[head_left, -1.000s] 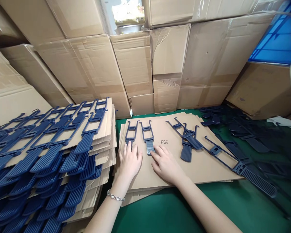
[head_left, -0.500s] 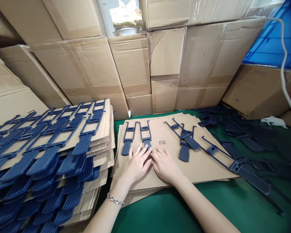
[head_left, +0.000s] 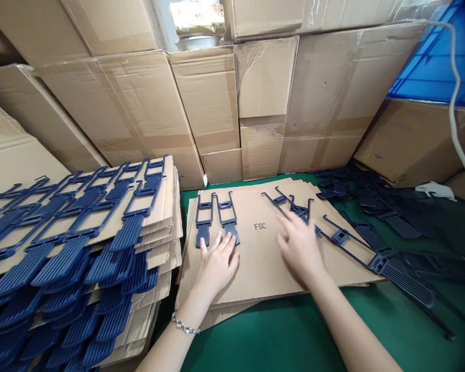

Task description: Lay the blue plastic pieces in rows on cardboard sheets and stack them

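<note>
Two dark blue plastic parts lie side by side at the far left of a flat cardboard sheet marked FSC. My left hand rests flat just below them, fingers spread, fingertips at the ribbed end of the right part. My right hand hovers to the right, fingers apart and slightly blurred, over a small tangle of loose blue parts. Another long blue part lies at the sheet's right edge.
On the left stands a tall stack of cardboard sheets layered with rows of blue parts. A heap of loose blue parts covers the green table at right. Cardboard boxes wall the back; a blue crate sits upper right.
My right hand has left the second part and moved right toward the loose parts. My left hand has shifted from the first part to just below the second.
</note>
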Demonstrator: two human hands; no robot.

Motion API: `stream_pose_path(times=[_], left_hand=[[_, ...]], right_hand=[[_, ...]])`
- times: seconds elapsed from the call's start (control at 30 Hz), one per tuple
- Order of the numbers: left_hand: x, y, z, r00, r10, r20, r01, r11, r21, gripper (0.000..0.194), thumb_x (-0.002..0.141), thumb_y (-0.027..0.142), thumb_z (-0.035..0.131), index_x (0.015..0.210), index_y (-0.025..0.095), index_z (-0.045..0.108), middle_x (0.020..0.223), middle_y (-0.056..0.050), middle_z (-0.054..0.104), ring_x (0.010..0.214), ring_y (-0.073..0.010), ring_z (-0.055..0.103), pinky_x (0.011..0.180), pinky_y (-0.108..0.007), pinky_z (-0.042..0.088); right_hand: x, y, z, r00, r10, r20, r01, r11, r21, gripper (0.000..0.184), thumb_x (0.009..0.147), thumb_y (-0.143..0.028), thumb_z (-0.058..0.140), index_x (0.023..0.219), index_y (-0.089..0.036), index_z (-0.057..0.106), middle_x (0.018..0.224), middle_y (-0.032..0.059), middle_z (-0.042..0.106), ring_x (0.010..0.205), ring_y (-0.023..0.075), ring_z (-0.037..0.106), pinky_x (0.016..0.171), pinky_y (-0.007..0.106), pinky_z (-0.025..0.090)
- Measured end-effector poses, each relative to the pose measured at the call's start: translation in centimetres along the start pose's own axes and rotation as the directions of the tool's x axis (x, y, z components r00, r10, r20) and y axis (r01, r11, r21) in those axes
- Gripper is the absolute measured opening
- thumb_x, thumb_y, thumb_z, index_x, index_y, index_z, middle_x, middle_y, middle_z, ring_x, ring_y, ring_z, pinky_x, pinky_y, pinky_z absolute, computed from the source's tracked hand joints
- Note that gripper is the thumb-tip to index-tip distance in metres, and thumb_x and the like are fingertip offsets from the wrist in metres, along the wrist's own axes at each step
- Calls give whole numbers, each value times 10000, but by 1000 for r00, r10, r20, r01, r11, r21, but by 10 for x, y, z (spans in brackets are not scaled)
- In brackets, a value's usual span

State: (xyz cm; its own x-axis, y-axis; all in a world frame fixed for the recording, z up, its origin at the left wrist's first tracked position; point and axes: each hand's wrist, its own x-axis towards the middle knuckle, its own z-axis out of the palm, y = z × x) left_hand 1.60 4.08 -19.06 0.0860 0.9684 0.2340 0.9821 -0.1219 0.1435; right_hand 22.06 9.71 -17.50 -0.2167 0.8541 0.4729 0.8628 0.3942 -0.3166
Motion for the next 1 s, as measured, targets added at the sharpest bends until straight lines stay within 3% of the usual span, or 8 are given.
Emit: stream_pose_path(times=[0.23,0.43,0.57,0.7,0.77,0.83,0.9,1.0], left_hand=[[0,-1,0,990,-134,-31,137,987,85,415,862,339,318,1229,232,480,1379,-91,342,1295,-329,212,960,-681,92],[-1,-1,-2,972,-236,4,234,966,110,460,856,394,318,1281,246,414,1429,-105,232,1306,-353,148,973,-649,130],[-2,-3,0,968,-250,35,246,965,89,482,857,407,317,1309,249,369,1425,-100,249,1311,-336,146,998,-605,150],[-2,-6,1,973,-228,34,224,971,86,528,856,433,314,1356,268,270,1456,-87,130,1319,-340,80,998,-594,167],[-2,-7,1,977,-205,64,199,977,79,533,857,461,293,1357,278,261,1450,-73,161,1318,-335,95,1001,-589,167],[-2,-8,1,977,-195,84,189,979,72,543,854,499,271,1352,283,274,1438,-67,203,1315,-333,117,1000,-590,169],[-2,-8,1,977,-197,87,192,979,67,556,849,523,261,1352,287,272,1432,-69,220,1314,-335,124,995,-595,176],[-1,-8,0,975,-203,93,198,979,58,555,851,533,243,1351,294,273,1432,-64,222,1317,-328,118,997,-593,171]], right_hand=[[9,59,5,951,309,7,-304,939,-162,364,807,-311,456,1103,-127,563,1041,119,563,960,263,503,847,434,361],[9,51,5,971,207,-116,-221,967,-124,368,813,-309,425,1052,-87,596,931,135,569,875,245,510,782,344,398],[9,38,-4,934,318,-160,-287,939,191,434,837,-406,341,1007,-97,595,925,139,557,851,233,527,721,336,424],[7,10,2,853,492,175,-439,495,749,511,862,-509,228,954,-112,537,726,81,563,564,150,528,520,274,435],[4,-6,10,811,460,361,-494,210,844,483,856,-495,253,1081,-118,456,825,86,576,519,123,532,473,254,443],[1,-20,19,790,384,478,-546,83,834,494,839,-422,321,1247,-143,313,975,109,561,552,118,565,499,255,479],[-2,-28,26,771,327,546,-604,107,790,602,818,-355,362,1351,-173,152,1120,145,504,556,113,579,518,270,500],[-7,-28,29,787,336,517,-614,345,710,650,797,-339,386,1383,-181,154,1297,186,334,589,121,591,538,294,509]])
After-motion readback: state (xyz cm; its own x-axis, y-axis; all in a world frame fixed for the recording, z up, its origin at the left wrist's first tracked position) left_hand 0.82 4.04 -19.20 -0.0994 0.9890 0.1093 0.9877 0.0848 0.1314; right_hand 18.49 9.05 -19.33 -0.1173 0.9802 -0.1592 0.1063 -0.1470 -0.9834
